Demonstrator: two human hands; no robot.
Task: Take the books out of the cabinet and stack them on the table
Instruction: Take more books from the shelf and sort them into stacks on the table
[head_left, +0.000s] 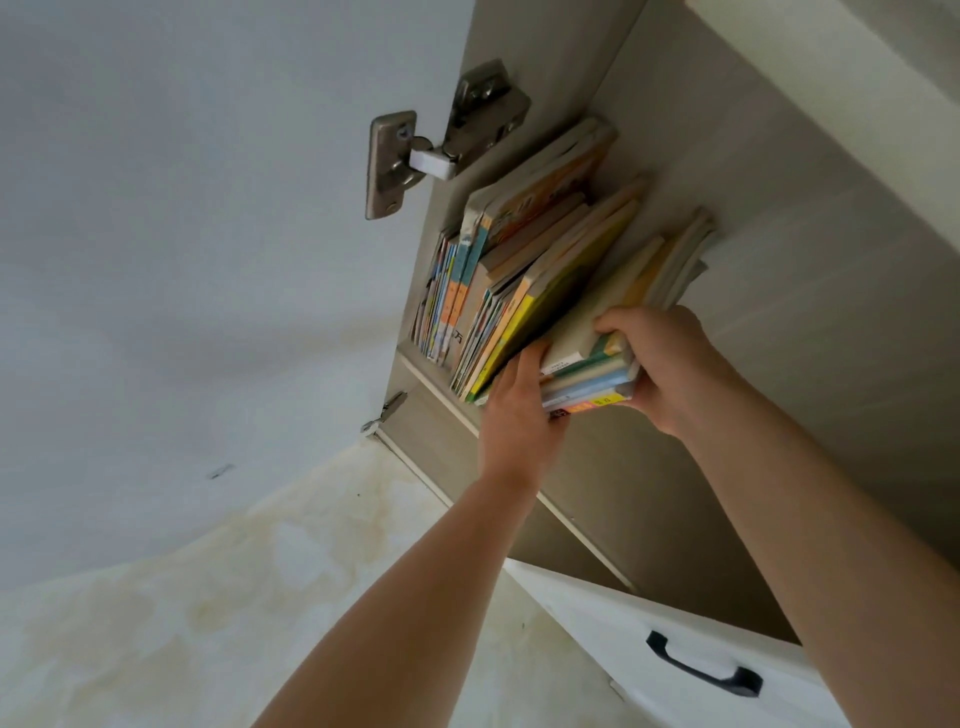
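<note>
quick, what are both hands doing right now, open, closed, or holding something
Left hand: fingers curled round the left side of the bundle of books.
Right hand: grips the right side of the same bundle.

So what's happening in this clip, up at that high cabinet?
A person is reaching up into an open cabinet and gripping a bundle of books at the shelf's front edge, left hand on one side, right hand on the other. The bundle is at the right end of the row. The remaining books lean beside it on the shelf. No table is in view.
</note>
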